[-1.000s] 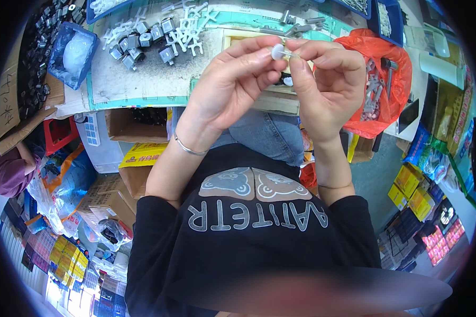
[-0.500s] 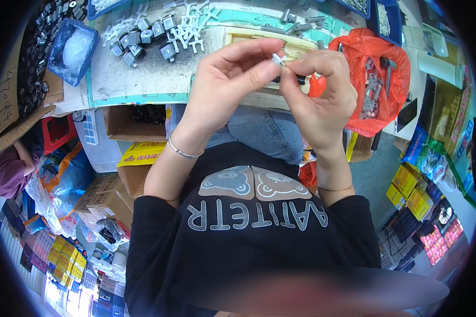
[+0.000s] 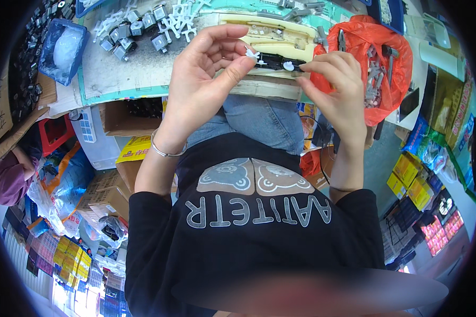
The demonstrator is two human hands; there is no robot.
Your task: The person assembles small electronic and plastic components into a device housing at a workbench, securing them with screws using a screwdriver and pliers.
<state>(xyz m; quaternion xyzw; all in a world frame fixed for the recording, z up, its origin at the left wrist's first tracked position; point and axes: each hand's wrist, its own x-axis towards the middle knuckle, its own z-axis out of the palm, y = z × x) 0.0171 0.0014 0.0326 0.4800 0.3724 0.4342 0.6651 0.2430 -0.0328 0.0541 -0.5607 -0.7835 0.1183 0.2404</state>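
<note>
A small white plastic part (image 3: 252, 54) with thin prongs is at the fingertips of my left hand (image 3: 209, 71), pinched by the thumb. My right hand (image 3: 337, 79) is open, thumb and fingers apart, by the right end of a long black part (image 3: 274, 62). A round white piece (image 3: 288, 66) sits on that black part. Behind it is a cream-coloured fixture (image 3: 307, 39) with shaped hollows, on the bench in front of me. I cannot tell whether my right fingertips touch the black part.
Grey box-shaped parts (image 3: 137, 27) and white forked pieces (image 3: 175, 24) lie in a pile at the left. A blue tray (image 3: 63, 74) stands further left. To the right, a red plastic bag (image 3: 349, 33) holds grey parts and pliers (image 3: 342, 41). Another person's purple sleeve (image 3: 10, 179) shows at far left.
My hands have parted: the left moved left with the small white part, and the right let go of it and opened. The black part and fixture now show between them.
</note>
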